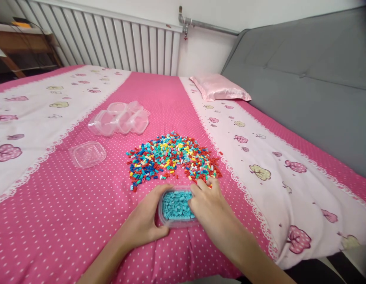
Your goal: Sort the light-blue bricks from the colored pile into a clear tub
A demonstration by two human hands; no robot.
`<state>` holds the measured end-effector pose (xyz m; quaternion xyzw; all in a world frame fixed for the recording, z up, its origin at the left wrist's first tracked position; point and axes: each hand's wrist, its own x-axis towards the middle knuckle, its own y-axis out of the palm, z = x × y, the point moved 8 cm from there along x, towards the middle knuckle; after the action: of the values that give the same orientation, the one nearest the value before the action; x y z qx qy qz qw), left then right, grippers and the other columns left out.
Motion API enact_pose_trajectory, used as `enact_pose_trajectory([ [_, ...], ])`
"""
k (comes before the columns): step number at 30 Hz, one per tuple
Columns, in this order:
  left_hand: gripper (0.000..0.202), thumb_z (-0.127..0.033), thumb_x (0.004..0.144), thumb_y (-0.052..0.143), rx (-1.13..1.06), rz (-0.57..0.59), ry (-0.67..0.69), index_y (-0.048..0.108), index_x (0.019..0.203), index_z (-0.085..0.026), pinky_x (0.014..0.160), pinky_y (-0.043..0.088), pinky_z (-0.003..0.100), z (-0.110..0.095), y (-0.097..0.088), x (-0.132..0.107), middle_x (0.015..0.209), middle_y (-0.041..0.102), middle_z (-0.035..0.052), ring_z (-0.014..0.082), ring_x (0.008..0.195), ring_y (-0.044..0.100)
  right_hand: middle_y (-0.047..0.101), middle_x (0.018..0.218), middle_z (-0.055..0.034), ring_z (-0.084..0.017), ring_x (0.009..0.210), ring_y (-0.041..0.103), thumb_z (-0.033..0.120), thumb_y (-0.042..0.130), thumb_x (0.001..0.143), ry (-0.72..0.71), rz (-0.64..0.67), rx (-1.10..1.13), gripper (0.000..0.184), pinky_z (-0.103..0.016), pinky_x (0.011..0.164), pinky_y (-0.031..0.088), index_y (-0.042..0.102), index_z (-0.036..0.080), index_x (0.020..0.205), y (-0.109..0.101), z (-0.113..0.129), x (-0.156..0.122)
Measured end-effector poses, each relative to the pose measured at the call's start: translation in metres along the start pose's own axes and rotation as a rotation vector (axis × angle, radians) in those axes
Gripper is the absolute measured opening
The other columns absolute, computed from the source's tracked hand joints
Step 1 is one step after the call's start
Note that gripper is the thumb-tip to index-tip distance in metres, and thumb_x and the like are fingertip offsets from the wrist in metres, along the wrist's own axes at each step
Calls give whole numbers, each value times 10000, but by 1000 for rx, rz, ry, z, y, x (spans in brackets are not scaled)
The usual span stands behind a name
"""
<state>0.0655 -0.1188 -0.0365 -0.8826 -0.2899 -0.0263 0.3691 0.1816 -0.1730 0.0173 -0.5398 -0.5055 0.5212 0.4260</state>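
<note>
- Landmark: pile (172, 159) of small mixed-colour bricks (red, blue, teal, yellow, white), loose on the pink dotted bed (82, 221).
- Tub (175, 207): clear plastic, lid off, upright on the bed just on the near side of the pile. Its far rim almost touches the pile's near edge.
- Teal bricks (174, 209) fill the tub; only that one colour shows inside.
- Left hand (147, 221): wrapped round the tub's left wall, thumb along the far-left rim. It grips the tub.
- Right hand (208, 203): palm down over the tub's right side, fingertips at the near-right edge of the pile. Fingers loosely curled; can't tell if they pinch a brick.
- Lid (87, 154): clear, flat on the bed, left of the pile, well apart from it.
- Empty tubs (119, 118): clear, bunched together, beyond the pile and to its left.
- Pillow (218, 87): pink satin, far beyond the pile, to the right.
- Radiator (106, 39): on the wall past the far end of the bed, behind the pile.
</note>
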Motion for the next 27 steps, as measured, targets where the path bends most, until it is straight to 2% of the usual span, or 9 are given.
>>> enact_pose_trajectory([
  [7,868,-120,698,654,11,10,0,248,1448,-280,1093,439,481,0,0,1,1414,473,104,307,1279,508,689,896,-88,-273,968,550,140,621,932,-29,23,81,269,-467,885,303,719,189,686,-4,1,-1],
  [17,890,-108,668,650,-9,10,-23,251,1446,-276,1091,441,465,3,2,0,1406,484,98,307,1275,513,696,932,-72,-261,978,561,124,648,921,23,95,109,178,-435,860,284,751,207,802,-15,-8,-8],
  [22,896,-94,657,635,-25,13,-21,253,1444,-287,1087,443,458,4,2,-1,1398,489,87,300,1270,517,694,944,-76,-264,977,567,116,620,936,-34,123,96,210,-443,873,269,765,217,823,-12,-4,-14],
  [27,908,-95,655,641,-26,8,-19,246,1449,-287,1094,437,454,5,1,-1,1413,477,91,303,1278,513,694,929,-77,-274,985,557,108,639,919,-9,126,106,205,-438,862,272,772,232,824,-13,-5,-11],
])
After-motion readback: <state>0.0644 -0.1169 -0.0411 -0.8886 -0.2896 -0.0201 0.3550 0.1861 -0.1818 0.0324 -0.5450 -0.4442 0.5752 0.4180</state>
